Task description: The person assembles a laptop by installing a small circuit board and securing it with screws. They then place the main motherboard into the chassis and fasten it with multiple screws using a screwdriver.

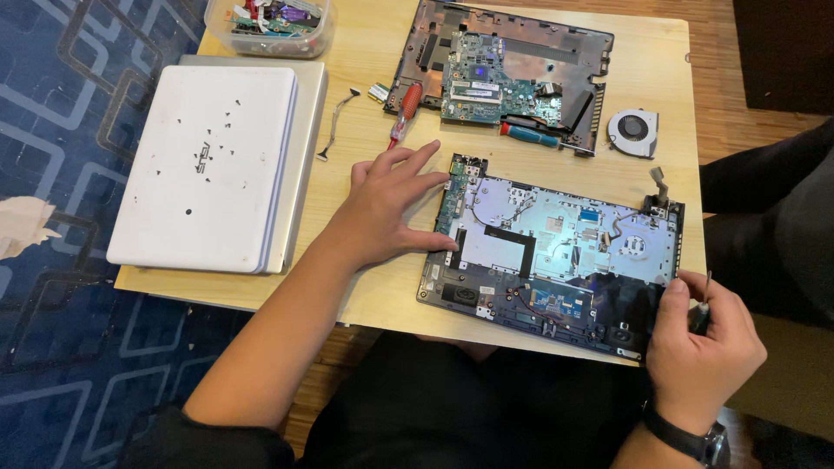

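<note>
Evidently a taking-apart step is in hand: an opened laptop base [556,252] lies at the near edge of the wooden table [365,287], its inner plate and wiring laid bare. The left hand [391,204] is spread flat, fingers [417,165] splayed wide, with the fingertips pressed on the left rim of the base and the thumb laid along its side, so the base appears to be steadied rather than gripped. Nothing is held in that hand. The right hand [699,334] is closed in a loose fist around a thin tool [704,304], probably a small screwdriver, held upright at the near right corner of the base; only its slim shaft and a little of the handle are seen, so the tip cannot be made out.

As a judgement, the next move calls for the tool tip to be set squarely into a small screw head while the base is kept from sliding.

Beyond the base, a second casing with a green circuit board [486,82] is laid out, with a red-handled screwdriver [405,108] and a blue-handled screwdriver [532,135] touching its near edge, and a round fan [634,132] just beside it. A closed white laptop [208,165] is stacked to the left, and a clear tub of parts [271,26] is placed at the far corner.
</note>
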